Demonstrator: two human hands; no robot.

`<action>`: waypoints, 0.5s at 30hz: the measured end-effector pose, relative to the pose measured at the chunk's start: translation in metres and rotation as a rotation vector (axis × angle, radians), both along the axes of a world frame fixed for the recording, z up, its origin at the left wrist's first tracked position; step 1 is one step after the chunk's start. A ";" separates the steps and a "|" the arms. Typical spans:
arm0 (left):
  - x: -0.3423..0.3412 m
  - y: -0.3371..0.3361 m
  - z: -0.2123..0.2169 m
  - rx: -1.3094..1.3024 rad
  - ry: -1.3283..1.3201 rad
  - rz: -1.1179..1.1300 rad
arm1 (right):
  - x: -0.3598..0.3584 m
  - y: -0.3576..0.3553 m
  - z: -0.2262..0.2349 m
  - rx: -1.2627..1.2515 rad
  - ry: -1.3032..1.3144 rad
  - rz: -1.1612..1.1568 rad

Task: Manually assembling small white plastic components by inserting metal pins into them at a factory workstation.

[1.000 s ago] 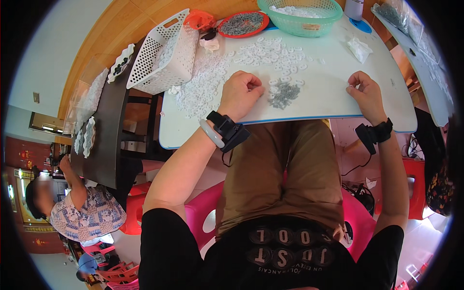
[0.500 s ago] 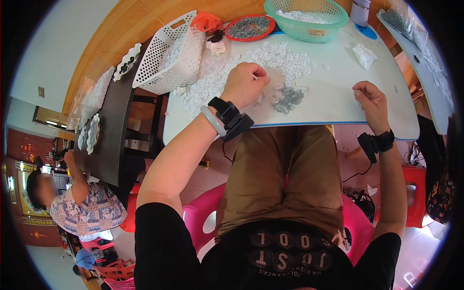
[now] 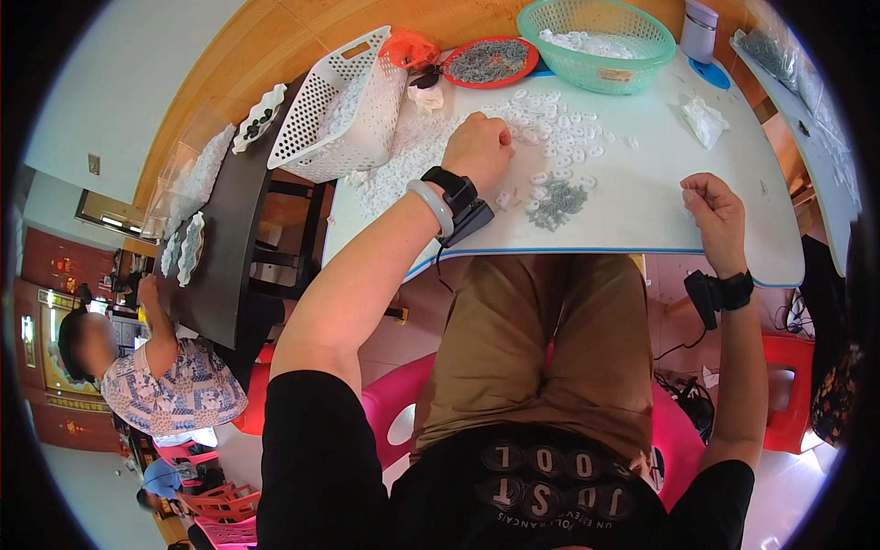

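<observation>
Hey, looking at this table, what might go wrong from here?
The loose grey pile sits near the front edge of the table, so a brushing sleeve or wrist might knock bits off. Some white pieces lie right beside it and could get mixed in. The left hand might scatter nearby ones.

White pieces [image 3: 536,115] and grey pieces [image 3: 557,203] dot a pale, blue-edged table [image 3: 632,206] at upper center, a red tray [image 3: 491,85] and mint-green basket [image 3: 573,69] above; brown trousers [image 3: 495,348] show lower center, a blue-and-cream patchwork-print shirt [image 3: 179,390] lower left.
</observation>
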State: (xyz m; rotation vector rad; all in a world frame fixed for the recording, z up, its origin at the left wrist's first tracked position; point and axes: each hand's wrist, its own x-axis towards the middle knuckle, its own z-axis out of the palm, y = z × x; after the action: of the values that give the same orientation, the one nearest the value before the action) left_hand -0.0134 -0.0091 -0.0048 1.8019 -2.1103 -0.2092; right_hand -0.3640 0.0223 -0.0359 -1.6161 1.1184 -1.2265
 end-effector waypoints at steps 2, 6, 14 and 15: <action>0.003 0.000 -0.001 -0.015 -0.003 -0.021 | 0.001 0.000 0.000 -0.002 -0.005 0.002; 0.003 0.002 -0.002 -0.100 -0.058 -0.074 | 0.002 0.000 -0.001 -0.006 -0.008 -0.006; -0.001 0.011 0.008 -0.148 0.161 -0.067 | -0.001 0.002 0.001 -0.009 0.004 -0.024; -0.002 0.013 0.010 -0.142 0.162 -0.082 | -0.002 0.002 0.001 -0.015 0.013 -0.027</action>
State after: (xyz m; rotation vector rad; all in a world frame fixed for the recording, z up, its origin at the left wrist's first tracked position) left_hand -0.0158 0.0041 0.0048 1.5654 -2.0327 -0.2129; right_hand -0.3665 0.0248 -0.0352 -1.6270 1.1457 -1.2460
